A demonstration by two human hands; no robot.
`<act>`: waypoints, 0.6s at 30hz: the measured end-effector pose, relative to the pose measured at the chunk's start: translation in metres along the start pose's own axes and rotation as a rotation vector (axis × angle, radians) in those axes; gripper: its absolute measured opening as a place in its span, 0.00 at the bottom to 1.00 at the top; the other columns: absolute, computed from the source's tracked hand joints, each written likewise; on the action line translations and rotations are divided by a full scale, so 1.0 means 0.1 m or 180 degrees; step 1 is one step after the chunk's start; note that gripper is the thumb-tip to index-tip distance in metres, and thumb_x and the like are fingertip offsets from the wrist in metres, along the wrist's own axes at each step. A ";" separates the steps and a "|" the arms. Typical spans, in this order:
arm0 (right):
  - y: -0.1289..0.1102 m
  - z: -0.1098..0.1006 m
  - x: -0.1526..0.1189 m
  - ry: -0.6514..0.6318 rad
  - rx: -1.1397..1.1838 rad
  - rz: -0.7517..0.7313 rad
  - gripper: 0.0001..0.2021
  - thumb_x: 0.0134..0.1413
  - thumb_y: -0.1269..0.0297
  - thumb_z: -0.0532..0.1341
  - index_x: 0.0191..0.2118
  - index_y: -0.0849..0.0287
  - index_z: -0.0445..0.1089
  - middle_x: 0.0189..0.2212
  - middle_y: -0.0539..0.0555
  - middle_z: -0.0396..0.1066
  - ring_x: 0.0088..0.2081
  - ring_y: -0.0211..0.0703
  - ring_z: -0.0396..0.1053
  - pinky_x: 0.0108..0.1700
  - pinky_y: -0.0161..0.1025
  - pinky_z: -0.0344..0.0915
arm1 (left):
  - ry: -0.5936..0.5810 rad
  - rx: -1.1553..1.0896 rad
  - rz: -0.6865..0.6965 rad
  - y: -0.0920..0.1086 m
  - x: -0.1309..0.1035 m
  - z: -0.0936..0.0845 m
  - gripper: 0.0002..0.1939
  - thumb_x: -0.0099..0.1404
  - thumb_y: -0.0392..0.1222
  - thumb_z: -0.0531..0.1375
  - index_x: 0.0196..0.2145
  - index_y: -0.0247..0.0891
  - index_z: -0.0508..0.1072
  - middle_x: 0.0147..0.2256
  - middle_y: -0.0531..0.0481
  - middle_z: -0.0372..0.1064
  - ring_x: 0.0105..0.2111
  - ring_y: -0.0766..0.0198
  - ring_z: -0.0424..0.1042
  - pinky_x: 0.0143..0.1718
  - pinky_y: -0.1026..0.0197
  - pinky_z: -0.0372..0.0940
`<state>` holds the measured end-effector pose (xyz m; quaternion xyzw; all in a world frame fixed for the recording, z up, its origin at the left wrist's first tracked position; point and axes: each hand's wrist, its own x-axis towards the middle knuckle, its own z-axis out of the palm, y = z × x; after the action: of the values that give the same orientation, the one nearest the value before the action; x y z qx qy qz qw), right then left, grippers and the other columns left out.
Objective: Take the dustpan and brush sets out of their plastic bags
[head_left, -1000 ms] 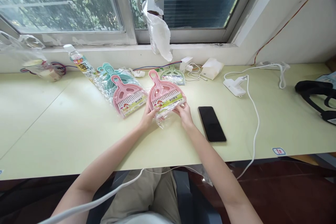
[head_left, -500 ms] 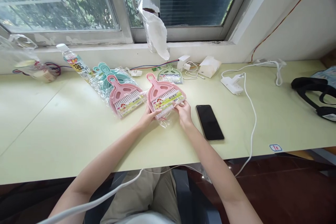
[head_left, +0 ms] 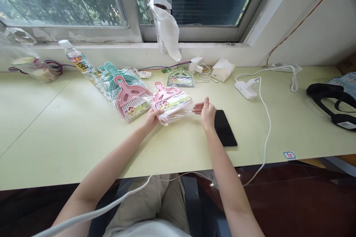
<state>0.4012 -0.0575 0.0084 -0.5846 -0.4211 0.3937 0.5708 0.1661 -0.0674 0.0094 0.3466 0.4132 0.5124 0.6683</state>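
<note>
A pink dustpan and brush set [head_left: 174, 98], wrapped in clear plastic with a printed label, is held at its lower left corner by my left hand [head_left: 152, 117]. The thumb lies over the wrapper and the other fingers go underneath, out of sight. To the right of the set, my right hand [head_left: 207, 113] is raised with its thumb up and fingers stretched out, apart from the dustpan and over the left edge of a black phone [head_left: 226, 129]. Left of my left hand lies another wrapped pink dustpan set [head_left: 130, 94], partly over wrapped teal dustpan sets [head_left: 109, 72].
A small green dustpan set [head_left: 180, 77] lies near the wall. A bottle [head_left: 80, 63] leans beside the teal sets. On the right are a white power adapter [head_left: 246, 89] with its cable, and a black strapped headset [head_left: 330, 98]. A white cable crosses the person's lap.
My right hand has let go of the pink dustpan set and moved right, its fingers now straight. The set tilts and sits slightly further left, still in my left hand.
</note>
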 end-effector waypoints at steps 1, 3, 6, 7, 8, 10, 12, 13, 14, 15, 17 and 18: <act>-0.03 -0.05 0.00 0.0116 -0.0320 -0.0348 0.26 0.61 0.43 0.50 0.30 0.59 0.74 0.28 0.59 0.76 0.36 0.50 0.77 0.41 0.47 0.74 | -0.0010 0.0002 -0.0076 0.02 0.00 0.00 0.33 0.52 0.30 0.62 0.57 0.30 0.65 0.49 0.38 0.73 0.44 0.50 0.75 0.35 0.57 0.76; -0.08 -0.12 0.00 0.0017 -0.0872 -0.1054 0.15 0.60 0.54 0.55 0.37 0.55 0.76 0.41 0.58 0.76 0.47 0.52 0.73 0.48 0.49 0.71 | -0.0045 -0.0043 -0.0209 0.05 -0.02 0.00 0.31 0.53 0.30 0.61 0.57 0.28 0.65 0.48 0.37 0.73 0.40 0.52 0.76 0.32 0.60 0.75; -0.13 -0.16 -0.01 -0.0501 -0.1247 -0.1755 0.16 0.54 0.67 0.60 0.49 0.49 0.73 0.55 0.54 0.69 0.58 0.52 0.62 0.55 0.52 0.65 | -0.0052 -0.0215 -0.0294 0.11 -0.03 -0.02 0.28 0.55 0.29 0.59 0.55 0.27 0.67 0.48 0.38 0.73 0.41 0.54 0.77 0.32 0.63 0.75; -0.15 -0.16 -0.02 -0.0574 -0.1267 -0.1874 0.20 0.52 0.69 0.61 0.52 0.47 0.71 0.56 0.53 0.67 0.59 0.51 0.61 0.56 0.53 0.63 | -0.0056 -0.0261 -0.0317 0.13 -0.04 -0.02 0.26 0.55 0.29 0.59 0.54 0.27 0.68 0.47 0.38 0.74 0.40 0.55 0.77 0.31 0.64 0.75; -0.16 -0.15 -0.02 -0.0591 -0.1258 -0.1961 0.23 0.51 0.69 0.62 0.54 0.46 0.69 0.57 0.53 0.66 0.59 0.51 0.61 0.57 0.53 0.62 | -0.0070 -0.0282 -0.0360 0.14 -0.04 -0.03 0.25 0.55 0.28 0.58 0.52 0.27 0.69 0.46 0.38 0.74 0.39 0.56 0.77 0.30 0.65 0.74; -0.18 -0.14 -0.04 -0.0529 -0.1200 -0.2075 0.22 0.50 0.68 0.64 0.52 0.46 0.71 0.56 0.53 0.66 0.58 0.51 0.61 0.58 0.54 0.60 | -0.0100 -0.0267 -0.0496 0.16 -0.03 -0.05 0.24 0.55 0.28 0.58 0.51 0.28 0.70 0.43 0.39 0.75 0.35 0.58 0.77 0.25 0.67 0.73; -0.20 -0.15 -0.06 -0.0521 -0.1144 -0.2095 0.12 0.50 0.66 0.65 0.42 0.47 0.76 0.53 0.52 0.69 0.57 0.52 0.62 0.58 0.54 0.59 | -0.0120 -0.0246 -0.0616 0.15 -0.03 -0.07 0.24 0.57 0.30 0.59 0.52 0.29 0.69 0.41 0.40 0.76 0.31 0.61 0.76 0.21 0.69 0.71; -0.21 -0.15 -0.06 -0.0540 -0.1107 -0.2071 0.07 0.51 0.65 0.65 0.37 0.47 0.77 0.51 0.52 0.71 0.56 0.52 0.63 0.59 0.54 0.58 | -0.0144 -0.0243 -0.0648 0.15 -0.03 -0.08 0.24 0.57 0.31 0.59 0.53 0.30 0.68 0.41 0.40 0.76 0.30 0.62 0.76 0.20 0.70 0.70; -0.23 -0.16 -0.07 -0.0573 -0.1046 -0.2028 0.03 0.51 0.64 0.65 0.33 0.48 0.77 0.49 0.52 0.72 0.55 0.52 0.64 0.59 0.55 0.58 | -0.0202 -0.0234 -0.0686 0.15 -0.03 -0.08 0.25 0.58 0.32 0.59 0.54 0.30 0.68 0.41 0.40 0.76 0.29 0.63 0.76 0.19 0.70 0.70; -0.25 -0.17 -0.07 -0.0630 -0.0956 -0.1974 0.02 0.51 0.64 0.65 0.30 0.49 0.77 0.48 0.52 0.72 0.55 0.51 0.65 0.59 0.54 0.58 | -0.0295 -0.0219 -0.0735 0.14 -0.03 -0.08 0.25 0.59 0.34 0.60 0.55 0.30 0.67 0.42 0.39 0.75 0.29 0.63 0.76 0.18 0.71 0.69; -0.29 -0.18 -0.09 -0.0789 -0.0690 -0.1857 0.02 0.51 0.62 0.66 0.29 0.50 0.76 0.47 0.51 0.73 0.55 0.50 0.65 0.60 0.54 0.57 | -0.0550 -0.0192 -0.0840 0.15 -0.04 -0.08 0.25 0.61 0.38 0.60 0.56 0.31 0.66 0.42 0.38 0.75 0.31 0.59 0.77 0.19 0.69 0.71; -0.31 -0.18 -0.10 -0.0867 -0.0539 -0.1801 0.03 0.51 0.61 0.66 0.29 0.51 0.75 0.47 0.52 0.73 0.57 0.50 0.64 0.61 0.53 0.56 | -0.0682 -0.0185 -0.0894 0.15 -0.04 -0.08 0.25 0.62 0.40 0.60 0.56 0.31 0.66 0.43 0.37 0.75 0.33 0.57 0.78 0.21 0.67 0.72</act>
<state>0.4134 -0.0736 0.0394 -0.4316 -0.6707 0.2576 0.5454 0.1525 -0.0677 0.0202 0.3187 0.3689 0.3859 0.7832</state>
